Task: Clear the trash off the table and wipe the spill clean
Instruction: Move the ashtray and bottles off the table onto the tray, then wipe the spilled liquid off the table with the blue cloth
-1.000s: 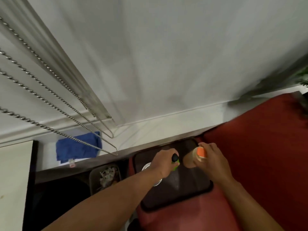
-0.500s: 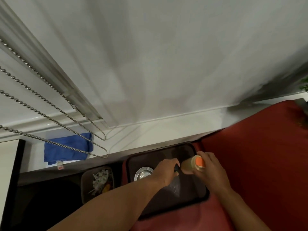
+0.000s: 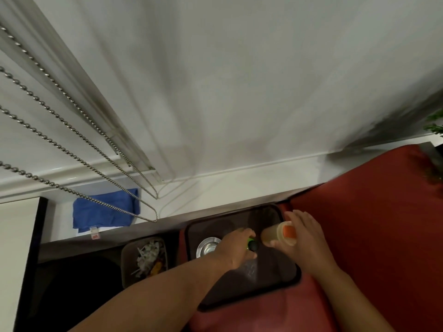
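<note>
My left hand (image 3: 236, 248) is closed around a green bottle (image 3: 251, 245) with a dark opening, held over the dark sink (image 3: 282, 276). My right hand (image 3: 304, 238) grips a tan bottle with an orange label (image 3: 275, 234), tipped sideways with its mouth toward the green bottle. Both bottles hang above the sink basin, close to each other. A metal drain (image 3: 207, 246) shows at the sink's left, partly behind my left wrist. A blue cloth (image 3: 105, 213) lies on the white ledge at the left.
A small bin (image 3: 143, 259) holding scraps sits left of the sink. A red surface (image 3: 371, 236) surrounds the sink on the right and front. White blinds with bead chains (image 3: 79, 142) hang above. A green plant (image 3: 435, 125) is at the far right.
The view has tilted upward, so the sink and hands sit lower in the frame. The two bottles stay close together over the sink, my left hand lower against the basin.
</note>
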